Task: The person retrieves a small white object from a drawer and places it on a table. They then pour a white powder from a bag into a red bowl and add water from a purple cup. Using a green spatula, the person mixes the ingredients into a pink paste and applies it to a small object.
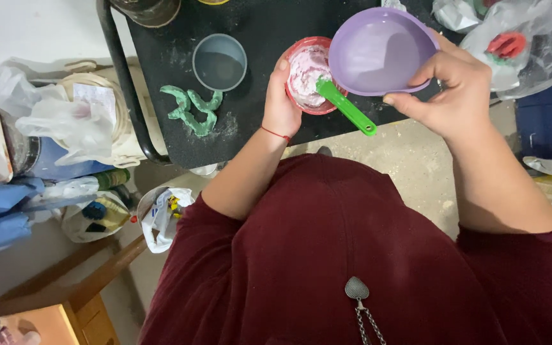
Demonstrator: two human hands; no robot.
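My left hand (280,102) grips the near side of a small red bowl (301,54) filled with white-pink paste, resting on a black table (250,121). A green spatula (346,107) sticks out of the paste toward me. My right hand (450,89) holds a lilac bowl (381,51) tilted over the red bowl, thumb on its rim; it seems to hold clear liquid. A thin red string circles my left wrist.
A grey-blue cup (219,62) stands left of the red bowl. Green dental-arch-shaped casts (193,108) lie near the table's front edge. Plastic bags (59,115) and bottles crowd the left floor. More bags (525,38) lie at the upper right.
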